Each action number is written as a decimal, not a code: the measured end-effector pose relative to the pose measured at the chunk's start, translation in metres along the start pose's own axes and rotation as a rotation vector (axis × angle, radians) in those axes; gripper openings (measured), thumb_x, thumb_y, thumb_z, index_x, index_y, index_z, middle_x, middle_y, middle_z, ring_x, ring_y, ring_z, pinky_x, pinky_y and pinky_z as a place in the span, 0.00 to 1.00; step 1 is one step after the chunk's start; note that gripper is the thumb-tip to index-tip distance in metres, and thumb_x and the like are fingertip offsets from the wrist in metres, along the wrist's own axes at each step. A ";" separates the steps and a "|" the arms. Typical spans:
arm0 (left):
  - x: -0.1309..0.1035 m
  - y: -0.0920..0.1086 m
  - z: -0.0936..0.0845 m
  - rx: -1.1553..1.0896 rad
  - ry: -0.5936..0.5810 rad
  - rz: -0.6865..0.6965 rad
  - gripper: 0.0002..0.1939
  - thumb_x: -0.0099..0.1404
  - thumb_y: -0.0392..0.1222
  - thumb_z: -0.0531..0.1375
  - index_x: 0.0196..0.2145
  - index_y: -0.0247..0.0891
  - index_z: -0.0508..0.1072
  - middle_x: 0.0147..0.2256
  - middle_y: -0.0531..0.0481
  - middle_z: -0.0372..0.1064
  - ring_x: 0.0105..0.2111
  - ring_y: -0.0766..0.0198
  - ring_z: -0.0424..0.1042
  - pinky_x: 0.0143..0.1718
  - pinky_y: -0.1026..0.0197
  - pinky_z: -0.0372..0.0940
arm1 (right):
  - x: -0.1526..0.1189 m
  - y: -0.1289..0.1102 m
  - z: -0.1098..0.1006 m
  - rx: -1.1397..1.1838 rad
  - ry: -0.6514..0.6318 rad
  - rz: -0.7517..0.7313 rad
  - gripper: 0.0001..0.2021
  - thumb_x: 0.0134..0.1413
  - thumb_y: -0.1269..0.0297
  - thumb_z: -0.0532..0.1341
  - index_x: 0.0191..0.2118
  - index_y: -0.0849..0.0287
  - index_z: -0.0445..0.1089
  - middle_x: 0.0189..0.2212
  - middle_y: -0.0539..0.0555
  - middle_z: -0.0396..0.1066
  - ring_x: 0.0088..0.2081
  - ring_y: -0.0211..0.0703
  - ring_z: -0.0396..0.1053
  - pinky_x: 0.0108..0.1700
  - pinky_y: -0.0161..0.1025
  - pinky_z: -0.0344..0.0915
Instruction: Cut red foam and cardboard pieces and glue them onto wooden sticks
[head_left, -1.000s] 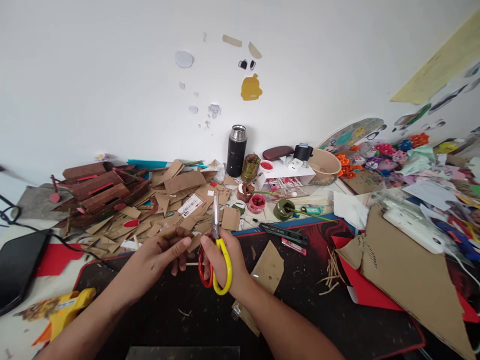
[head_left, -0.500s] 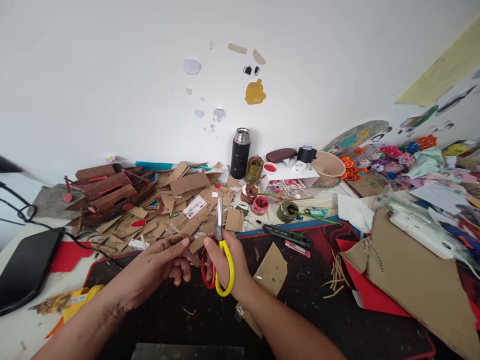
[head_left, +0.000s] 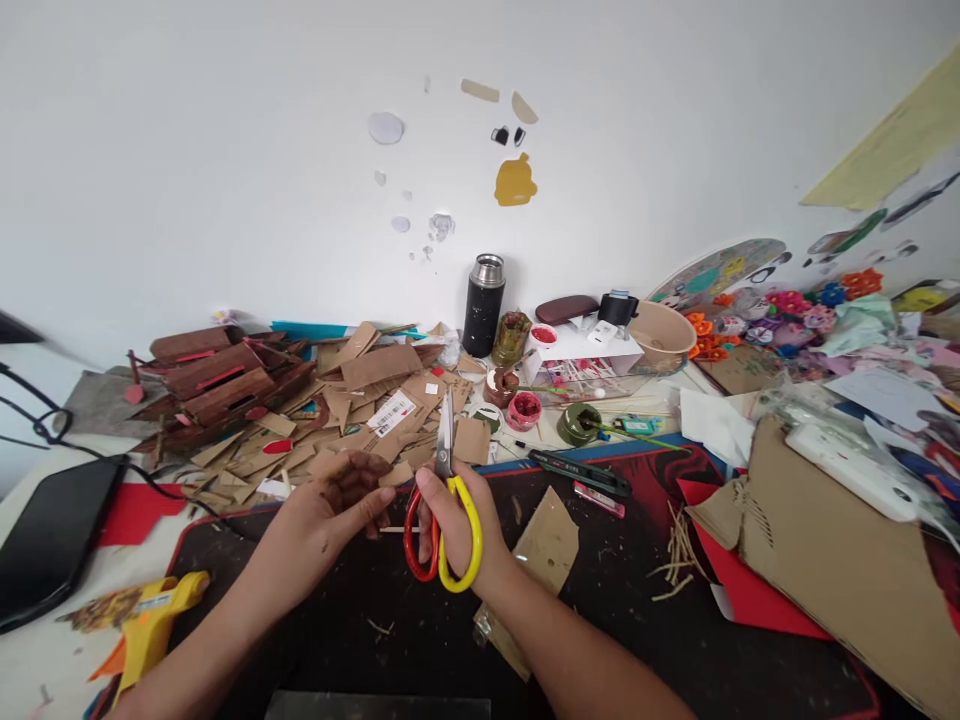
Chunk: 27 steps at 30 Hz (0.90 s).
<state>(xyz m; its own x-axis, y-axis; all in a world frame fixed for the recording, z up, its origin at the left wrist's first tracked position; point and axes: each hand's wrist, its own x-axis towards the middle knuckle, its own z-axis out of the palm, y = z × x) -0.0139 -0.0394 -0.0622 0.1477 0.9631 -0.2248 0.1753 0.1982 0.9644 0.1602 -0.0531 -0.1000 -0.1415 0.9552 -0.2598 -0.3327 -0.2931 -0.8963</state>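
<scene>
My right hand (head_left: 472,520) is closed around a pair of scissors (head_left: 445,440) with one red and one yellow handle loop. The blades point up and away from me, and they look shut. Beside it, my left hand (head_left: 337,515) has its thumb stretched toward the scissors and its other fingers curled. A small cardboard piece (head_left: 396,476) shows at its thumb and fingertips. Below the thumb, a thin pale strip (head_left: 391,530) spans the gap between the two hands; which hand grips it, I cannot tell. Both hands are above a dark mat (head_left: 360,610).
Cardboard scraps (head_left: 405,400) are heaped behind my hands, beside brown cardboard models (head_left: 225,380). Further right are a black flask (head_left: 484,310), paint pots (head_left: 523,410) and a utility knife (head_left: 577,472). A yellow glue gun (head_left: 154,620) lies left; a cardboard sheet (head_left: 840,560) lies right.
My left hand has turned, and its thumb now points lower toward the scissors. The thin strip has come into sight below it. My right hand has shifted slightly right with the scissors.
</scene>
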 end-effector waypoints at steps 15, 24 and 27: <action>0.001 0.018 -0.012 0.144 -0.040 0.129 0.23 0.66 0.65 0.68 0.41 0.41 0.79 0.30 0.48 0.79 0.28 0.58 0.77 0.29 0.59 0.73 | -0.002 -0.003 0.000 -0.059 -0.048 -0.003 0.28 0.56 0.34 0.68 0.40 0.56 0.66 0.15 0.39 0.63 0.11 0.35 0.60 0.13 0.30 0.60; 0.000 0.004 -0.008 0.099 -0.242 0.049 0.20 0.64 0.57 0.72 0.44 0.41 0.80 0.33 0.49 0.79 0.30 0.60 0.74 0.29 0.61 0.72 | -0.002 0.003 0.001 -0.066 -0.062 -0.006 0.27 0.55 0.35 0.69 0.41 0.55 0.66 0.14 0.39 0.63 0.11 0.34 0.58 0.13 0.29 0.59; 0.000 0.000 -0.007 0.093 -0.226 0.032 0.21 0.63 0.57 0.72 0.47 0.40 0.80 0.34 0.48 0.79 0.31 0.59 0.75 0.29 0.60 0.71 | -0.002 0.001 0.000 -0.040 -0.061 0.004 0.29 0.54 0.34 0.70 0.41 0.55 0.66 0.15 0.39 0.63 0.11 0.34 0.59 0.13 0.30 0.61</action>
<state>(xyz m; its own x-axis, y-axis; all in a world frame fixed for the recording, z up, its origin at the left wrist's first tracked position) -0.0209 -0.0383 -0.0609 0.3670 0.9012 -0.2303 0.2543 0.1410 0.9568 0.1598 -0.0555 -0.1004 -0.1999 0.9496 -0.2417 -0.2944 -0.2934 -0.9095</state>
